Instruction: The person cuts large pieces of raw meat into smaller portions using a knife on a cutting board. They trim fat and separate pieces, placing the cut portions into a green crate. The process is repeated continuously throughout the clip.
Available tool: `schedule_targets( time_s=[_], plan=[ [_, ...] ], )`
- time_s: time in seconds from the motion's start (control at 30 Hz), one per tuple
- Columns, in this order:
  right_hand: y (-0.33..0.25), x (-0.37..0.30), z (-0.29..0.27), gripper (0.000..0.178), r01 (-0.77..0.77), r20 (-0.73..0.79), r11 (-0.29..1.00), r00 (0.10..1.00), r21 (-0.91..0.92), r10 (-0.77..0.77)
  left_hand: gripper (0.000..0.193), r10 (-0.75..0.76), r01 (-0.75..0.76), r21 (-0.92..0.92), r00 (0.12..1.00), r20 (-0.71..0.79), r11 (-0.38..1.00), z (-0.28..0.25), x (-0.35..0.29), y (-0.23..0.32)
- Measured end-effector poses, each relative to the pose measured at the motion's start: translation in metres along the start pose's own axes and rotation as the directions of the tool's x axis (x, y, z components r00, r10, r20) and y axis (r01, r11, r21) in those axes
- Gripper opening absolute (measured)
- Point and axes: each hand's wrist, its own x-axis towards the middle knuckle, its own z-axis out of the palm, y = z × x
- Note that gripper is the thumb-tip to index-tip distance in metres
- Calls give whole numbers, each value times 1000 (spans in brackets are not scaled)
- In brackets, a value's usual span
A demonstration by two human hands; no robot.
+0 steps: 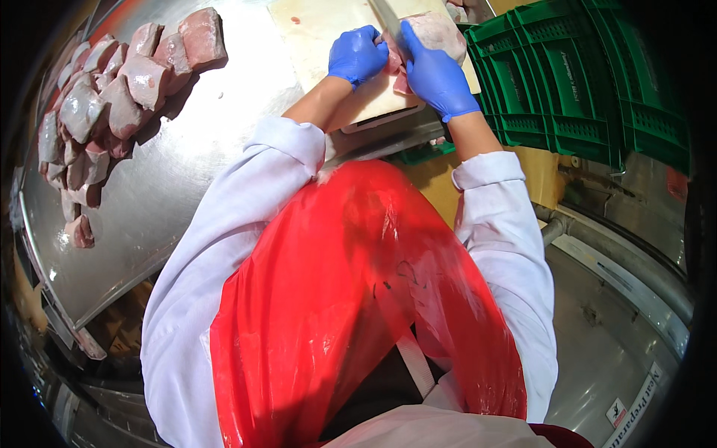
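On a white cutting board [302, 33] at the top lies a pale, fatty piece of meat [439, 36]. My right hand [442, 81], in a blue glove, is closed on a knife [386, 18]; its blade points away and slightly left, and the handle is hidden by the glove. My left hand [358, 57], also gloved in blue, is curled shut at the left side of a pink strip of meat [401, 81] near the blade. Its fingertips seem to grip the strip's edge. The strip lies between my two hands.
Many cut meat blocks [119, 104] are piled on the steel table [231, 97] at the left. Green plastic crates [560, 82] stand close by my right hand. Below my right arm is a curved steel surface [620, 321] with a pipe [635, 269] beside it.
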Motion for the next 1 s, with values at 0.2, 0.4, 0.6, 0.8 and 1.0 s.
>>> schedule_targets(
  time_s=[0.2,0.4,0.6,0.8,1.0],
  plan=[
    [-11,-39,-62,75,118,443,962,896,-245,3,22,38,-28,73,989,-145,997,2,-18,-10],
    [58,-94,-110,89,412,556,831,817,-374,-155,18,33,-2,139,974,-224,990,-1,-31,-12],
    [142,-123,-119,86,491,526,805,805,-333,-274,18,-32,110,235,949,-314,966,0,-45,-6],
    [177,-121,-89,77,362,161,925,912,113,-376,32,237,-97,340,885,-400,936,38,-64,29],
    [67,-55,-34,71,274,-13,942,961,194,-277,25,186,-38,371,909,-372,928,43,-72,26]
  ],
)
